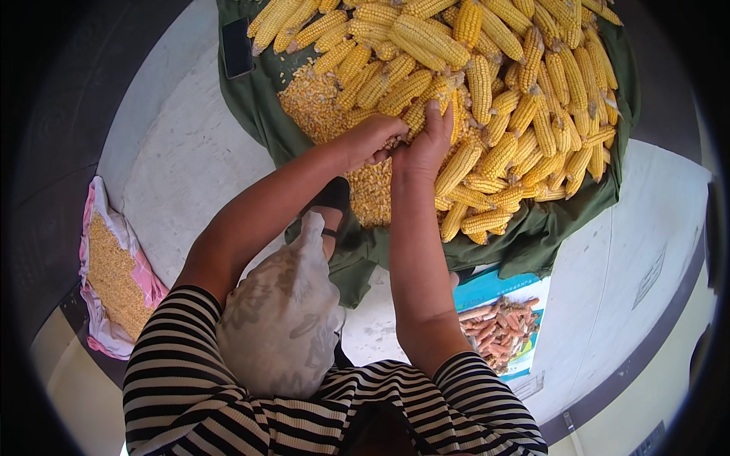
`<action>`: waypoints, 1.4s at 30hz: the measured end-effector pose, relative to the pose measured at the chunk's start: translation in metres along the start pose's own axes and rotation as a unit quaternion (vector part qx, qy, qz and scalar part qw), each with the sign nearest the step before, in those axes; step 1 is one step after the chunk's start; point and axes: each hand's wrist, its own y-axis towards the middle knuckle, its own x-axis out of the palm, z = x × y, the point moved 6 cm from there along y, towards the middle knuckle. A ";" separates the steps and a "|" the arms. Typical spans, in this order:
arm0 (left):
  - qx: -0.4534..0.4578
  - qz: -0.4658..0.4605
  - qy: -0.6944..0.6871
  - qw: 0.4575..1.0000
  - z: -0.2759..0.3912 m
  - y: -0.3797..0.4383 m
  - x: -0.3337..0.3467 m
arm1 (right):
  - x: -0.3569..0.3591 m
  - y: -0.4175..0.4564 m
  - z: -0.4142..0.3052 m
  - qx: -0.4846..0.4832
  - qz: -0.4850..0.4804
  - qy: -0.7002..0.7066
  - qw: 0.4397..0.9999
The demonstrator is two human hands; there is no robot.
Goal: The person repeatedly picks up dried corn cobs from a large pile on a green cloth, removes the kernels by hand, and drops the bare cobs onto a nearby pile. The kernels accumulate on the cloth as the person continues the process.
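My right hand (425, 139) holds an ear of yellow corn (418, 118) over the pile, its thumb lying along the ear. My left hand (376, 139) has its fingers curled against the lower end of the same ear, partly hiding it. Beneath and beside both hands lie loose corn kernels (368, 196). A large heap of husked corn ears (513, 137) reaches from in front of my hands to the right. Everything rests on a dark green cloth (251, 119).
A smartphone (237, 48) lies at the cloth's left edge. On the floor (188, 137) at left is a pink and white cloth (151, 279) holding yellow grain (114, 268). Stripped cobs (499, 333) lie on a blue printed sheet (485, 288) at right. A patterned fabric (279, 319) covers my knee.
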 end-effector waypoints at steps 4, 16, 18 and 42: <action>0.028 -0.006 0.053 0.998 0.005 0.002 0.005 | -0.007 0.005 0.002 -0.015 0.016 -0.019 1.000; -0.085 -0.014 -0.078 0.993 -0.019 0.010 -0.005 | -0.003 -0.004 -0.003 -0.126 -0.025 -0.189 0.973; -0.078 -0.018 -0.083 0.993 -0.026 0.010 -0.005 | 0.001 -0.005 -0.004 -0.115 -0.025 -0.184 0.976; 0.363 0.081 0.248 0.894 0.050 -0.011 0.019 | 0.003 0.012 -0.007 0.111 -0.036 0.291 0.950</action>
